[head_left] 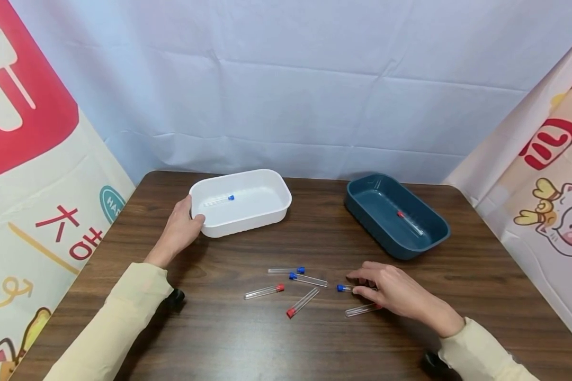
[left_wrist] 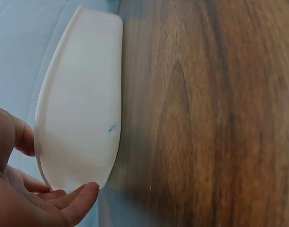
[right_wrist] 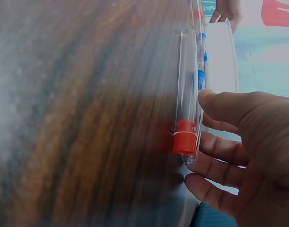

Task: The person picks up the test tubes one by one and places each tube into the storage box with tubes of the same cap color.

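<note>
The person's left hand (head_left: 180, 226) grips the left end of a white plastic bin (head_left: 241, 224), in which one blue-capped tube (head_left: 221, 200) lies. On the wooden table (head_left: 229, 344), the thumb and curved fingers of the right hand (head_left: 394, 290) are around a blue-capped test tube (head_left: 343, 288), though whether they pinch it I cannot tell, with a red-capped test tube (head_left: 359, 310) just beside it. Four more capped tubes (head_left: 303, 302) lie to its left, and a dark teal bin (head_left: 369, 222) beyond the right hand contains one red-capped tube (head_left: 411, 223).
</note>
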`<state>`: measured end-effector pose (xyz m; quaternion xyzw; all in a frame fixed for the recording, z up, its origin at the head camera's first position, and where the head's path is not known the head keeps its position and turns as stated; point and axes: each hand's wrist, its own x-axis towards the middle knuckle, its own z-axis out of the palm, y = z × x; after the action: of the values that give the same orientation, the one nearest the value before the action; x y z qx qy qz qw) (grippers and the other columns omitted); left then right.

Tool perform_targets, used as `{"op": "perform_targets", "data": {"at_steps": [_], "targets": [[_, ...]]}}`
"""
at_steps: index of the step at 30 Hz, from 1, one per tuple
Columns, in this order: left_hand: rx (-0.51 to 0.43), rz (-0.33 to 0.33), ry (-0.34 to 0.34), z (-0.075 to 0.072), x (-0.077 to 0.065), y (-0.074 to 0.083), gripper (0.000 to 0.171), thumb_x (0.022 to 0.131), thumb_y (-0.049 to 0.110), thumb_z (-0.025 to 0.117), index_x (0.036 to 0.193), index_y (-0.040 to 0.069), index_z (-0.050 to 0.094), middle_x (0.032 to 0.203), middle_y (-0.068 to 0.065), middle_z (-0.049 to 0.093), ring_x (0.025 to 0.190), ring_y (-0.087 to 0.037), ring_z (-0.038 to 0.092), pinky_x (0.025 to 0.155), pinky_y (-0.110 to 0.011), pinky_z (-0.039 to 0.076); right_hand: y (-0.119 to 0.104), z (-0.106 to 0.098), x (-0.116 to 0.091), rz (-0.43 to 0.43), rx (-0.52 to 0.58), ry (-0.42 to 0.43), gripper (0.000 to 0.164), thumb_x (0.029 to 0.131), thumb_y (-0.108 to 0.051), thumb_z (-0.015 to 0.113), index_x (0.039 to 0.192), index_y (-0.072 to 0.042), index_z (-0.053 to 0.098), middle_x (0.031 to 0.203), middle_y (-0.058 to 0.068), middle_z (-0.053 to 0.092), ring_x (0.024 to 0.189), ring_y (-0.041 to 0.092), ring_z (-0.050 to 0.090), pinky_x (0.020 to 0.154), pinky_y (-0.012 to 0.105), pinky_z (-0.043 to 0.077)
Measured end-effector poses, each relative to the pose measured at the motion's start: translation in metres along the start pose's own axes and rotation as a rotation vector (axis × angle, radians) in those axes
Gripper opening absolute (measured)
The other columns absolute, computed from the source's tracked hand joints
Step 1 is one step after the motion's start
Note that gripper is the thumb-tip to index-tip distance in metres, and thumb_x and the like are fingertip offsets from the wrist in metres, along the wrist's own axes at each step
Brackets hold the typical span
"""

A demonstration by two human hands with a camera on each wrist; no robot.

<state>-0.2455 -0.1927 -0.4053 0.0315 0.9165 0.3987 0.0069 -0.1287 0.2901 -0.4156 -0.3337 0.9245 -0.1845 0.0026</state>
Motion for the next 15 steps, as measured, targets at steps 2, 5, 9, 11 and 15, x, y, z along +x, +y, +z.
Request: {"op": "perform_targets", "data": {"at_steps": [2, 5, 9, 11, 15], "targets": [[0.004, 0.004, -0.006, -0.0012, 0.0003, -0.0016, 0.075, 0.101, 0.017, 0.045, 0.160, -0.013, 0.009, 0.164, -0.034, 0.015, 0.152, -0.046, 0.019, 0.122, -0.058, 0.019, 0.0013, 0.0003, 0.0008, 0.008, -0.007, 0.007, 0.026, 0.098, -0.026, 0.074, 0.120, -0.013, 0.076, 0.087, -0.018, 0.056, 0.068, -0.005, 0.047, 0.063, 0.022, 0.047], [0.005, 0.007, -0.012, -0.0026, 0.0002, -0.0036, 0.075, 0.101, 0.016, 0.045, 0.160, -0.012, 0.009, 0.164, -0.034, 0.016, 0.151, -0.046, 0.020, 0.122, -0.058, 0.020, 0.0031, 0.0009, 0.0019, 0.022, -0.006, 0.017, 0.026, 0.097, -0.024, 0.076, 0.120, -0.012, 0.077, 0.085, -0.019, 0.055, 0.068, -0.005, 0.048, 0.061, 0.021, 0.046], [0.011, 0.011, -0.016, -0.0048, -0.0006, -0.0050, 0.075, 0.100, 0.016, 0.045, 0.161, -0.011, 0.009, 0.164, -0.034, 0.017, 0.151, -0.046, 0.021, 0.121, -0.059, 0.021, 0.0044, 0.0012, 0.0032, 0.038, -0.003, 0.023, 0.026, 0.095, -0.021, 0.077, 0.119, -0.010, 0.077, 0.082, -0.019, 0.053, 0.067, -0.005, 0.048, 0.057, 0.020, 0.044], [0.015, 0.011, -0.019, -0.0057, -0.0007, -0.0062, 0.075, 0.100, 0.016, 0.045, 0.161, -0.010, 0.010, 0.164, -0.034, 0.018, 0.150, -0.046, 0.022, 0.121, -0.059, 0.022, 0.0045, 0.0011, 0.0039, 0.046, -0.006, 0.023, 0.026, 0.095, -0.022, 0.077, 0.119, -0.009, 0.077, 0.081, -0.019, 0.053, 0.066, -0.005, 0.048, 0.056, 0.020, 0.043], [0.020, 0.011, -0.026, -0.0073, -0.0009, -0.0071, 0.075, 0.100, 0.017, 0.045, 0.161, -0.010, 0.010, 0.163, -0.034, 0.018, 0.150, -0.046, 0.023, 0.121, -0.059, 0.022, 0.0053, 0.0010, 0.0055, 0.061, -0.017, 0.026, 0.026, 0.095, -0.022, 0.077, 0.118, -0.010, 0.077, 0.079, -0.019, 0.052, 0.066, -0.004, 0.047, 0.056, 0.021, 0.042]]}}
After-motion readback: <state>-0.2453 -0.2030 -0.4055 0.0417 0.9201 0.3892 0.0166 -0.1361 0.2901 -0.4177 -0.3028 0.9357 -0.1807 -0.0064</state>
